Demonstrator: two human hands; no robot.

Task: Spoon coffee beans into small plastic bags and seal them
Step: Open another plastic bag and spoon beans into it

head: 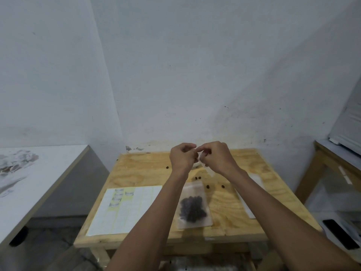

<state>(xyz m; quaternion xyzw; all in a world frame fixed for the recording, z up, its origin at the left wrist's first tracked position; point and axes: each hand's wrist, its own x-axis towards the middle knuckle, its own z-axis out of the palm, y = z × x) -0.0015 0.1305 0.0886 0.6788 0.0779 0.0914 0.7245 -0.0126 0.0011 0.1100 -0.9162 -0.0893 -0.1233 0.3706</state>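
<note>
Above the far half of the plywood table point(230, 210), two hands meet, fingers curled. Left hand point(180, 157) and right hand point(217, 157) together pinch one small clear plastic bag point(210, 171), whose body hangs down below the right hand; whether it holds anything cannot be told. A pale object just behind the hands is mostly hidden.

One filled bag point(193, 209) lies flat on the table nearer the person, between the forearms, with a dark heap of coffee beans inside. Loose beans on the wood: five counted — one point(167, 167) left of the left wrist, a pair point(197, 178) below the hands, and two more point(208, 186) and point(222, 186) just beyond the filled bag.

One sheet of labels point(125, 210) lies on the table's left side, a few yellow patches near its top. One pale flat strip point(247, 204) lies at the right, partly under the right forearm.

Walls behind are pale and scuffed. One white-topped table point(45, 169) stands left; one wooden-framed stand point(332, 155) stands right.
</note>
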